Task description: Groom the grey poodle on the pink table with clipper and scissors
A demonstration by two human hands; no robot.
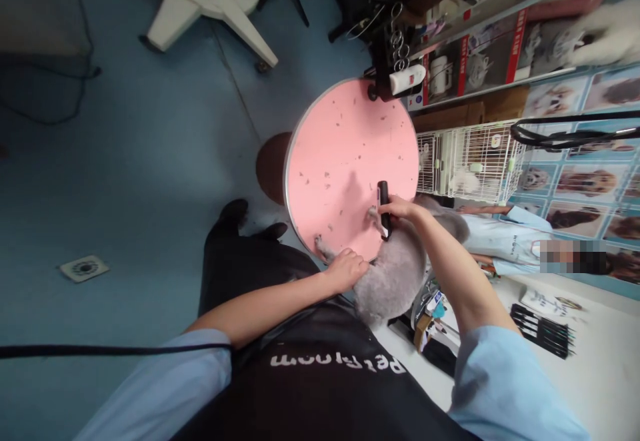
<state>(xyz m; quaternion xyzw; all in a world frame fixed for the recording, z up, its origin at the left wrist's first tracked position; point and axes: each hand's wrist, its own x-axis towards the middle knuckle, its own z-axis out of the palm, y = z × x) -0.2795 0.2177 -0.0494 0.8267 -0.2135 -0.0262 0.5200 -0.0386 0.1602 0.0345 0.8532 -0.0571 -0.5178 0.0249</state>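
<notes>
A small grey curly-coated dog (395,271) stands at the near edge of a round pink grooming table (345,141). My left hand (346,269) is closed around the dog's rear leg, just above its paw on the table. My right hand (400,209) grips a black grooming tool (384,202), which rests against another of the dog's legs. My black apron and light blue sleeves fill the foreground.
A white bottle (406,78) and metal rings hang on a post at the table's far edge. A white wire cage (470,161) stands to the right. Another person in light blue (505,238) is beyond the dog. Black combs (543,329) lie on a white counter. A chair base (210,1) stands on the blue floor.
</notes>
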